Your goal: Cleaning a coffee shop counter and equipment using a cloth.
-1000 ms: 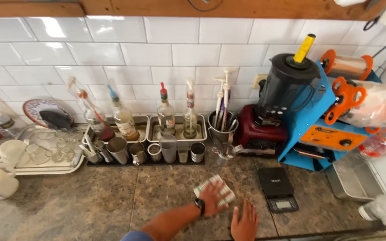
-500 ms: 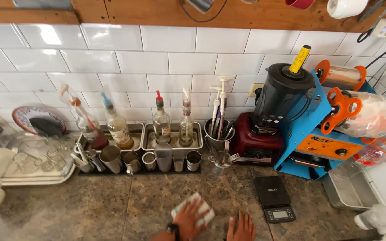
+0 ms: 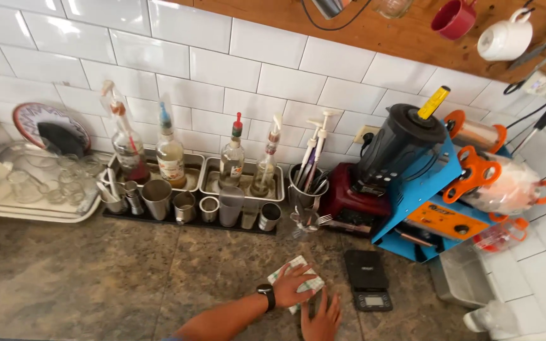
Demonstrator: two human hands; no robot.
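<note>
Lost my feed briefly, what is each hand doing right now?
Left hand: open, pressed flat on the checked cloth.
Right hand: open, flat on the counter, holding nothing.

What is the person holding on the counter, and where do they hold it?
The left hand presses flat on top of a checked cloth. The right hand rests beside it, holding nothing.

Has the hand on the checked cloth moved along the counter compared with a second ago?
Cannot tell: the left hand lies on the checked cloth just left of the black digital scale, as before; mainly the camera shifted.
</note>
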